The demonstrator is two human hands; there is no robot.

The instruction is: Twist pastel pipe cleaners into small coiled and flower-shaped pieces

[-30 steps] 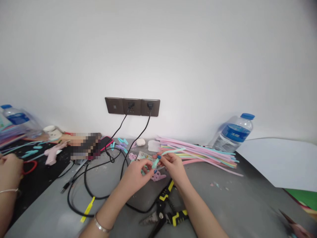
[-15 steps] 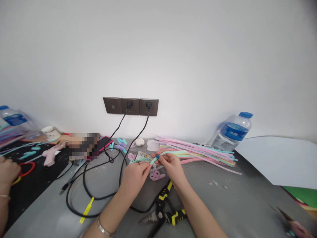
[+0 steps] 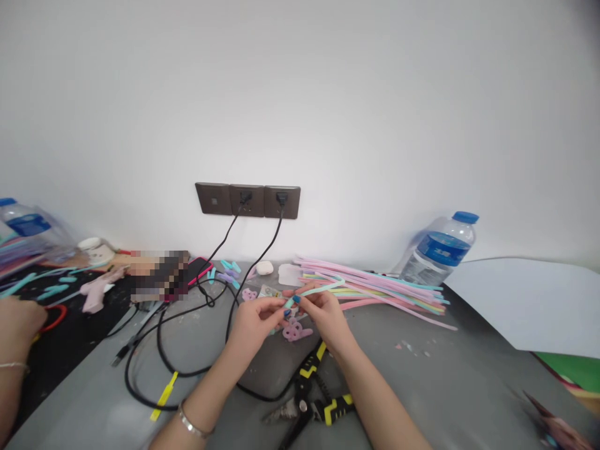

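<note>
A mint-green pipe cleaner (image 3: 323, 287) runs between my hands, its far end bent and sticking out to the right. My left hand (image 3: 253, 322) is closed in a pinch on its near end. Close beside it, my right hand (image 3: 328, 319) grips the same stem between thumb and fingers. Just below my fingertips lies a pink looped pipe-cleaner shape (image 3: 294, 330); a smaller pink one (image 3: 249, 294) rests behind my left hand. The fingers partly cover whatever lies beneath them.
Yellow-and-black pliers (image 3: 304, 405) lie between my forearms. Black cables (image 3: 159, 350) loop at left. A pastel pipe-cleaner bundle (image 3: 375, 284), a water bottle (image 3: 440, 253) and white paper (image 3: 529, 306) stand or lie rightward. Another person's hand (image 3: 19, 322) is beside red-handled scissors (image 3: 56, 317).
My left hand has turned so its thumb and fingertips show, and the mint pipe cleaner's free end has lifted and bent. The other person's hand at left has shifted slightly right.
</note>
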